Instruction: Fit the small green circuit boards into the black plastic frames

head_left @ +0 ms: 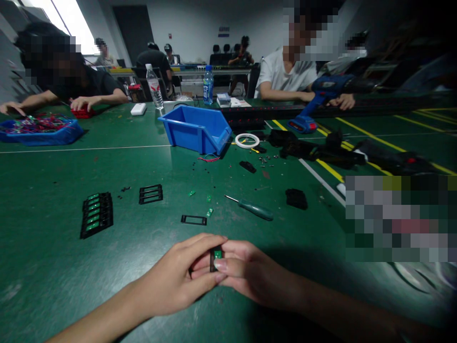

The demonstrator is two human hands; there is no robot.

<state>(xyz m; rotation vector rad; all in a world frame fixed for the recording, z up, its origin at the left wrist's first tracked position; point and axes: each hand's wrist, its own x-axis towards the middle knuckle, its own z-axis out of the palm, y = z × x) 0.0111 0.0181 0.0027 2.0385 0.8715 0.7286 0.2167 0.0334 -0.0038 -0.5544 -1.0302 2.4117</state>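
My left hand (182, 267) and my right hand (250, 271) meet above the green table, both closed around a small black frame (212, 262). A green circuit board (217, 254) sits against that frame, and my right thumb presses on its lower end. My fingers hide the frame's ends. Just beyond my hands lie an open black frame (193, 220) and several loose green boards (210, 212). To their right is a screwdriver (255, 209) with a green handle. On the left are a row of black frames fitted with green boards (96, 214) and a stack of unfilled frames (150, 194).
A blue bin (196, 128) stands mid-table, near a white tape ring (247, 140) and scattered screws. A cordless drill (314, 105) stands at the right. A blue tray of wires (43, 131) is at far left. Two people sit across the table; bottles stand at its far edge.
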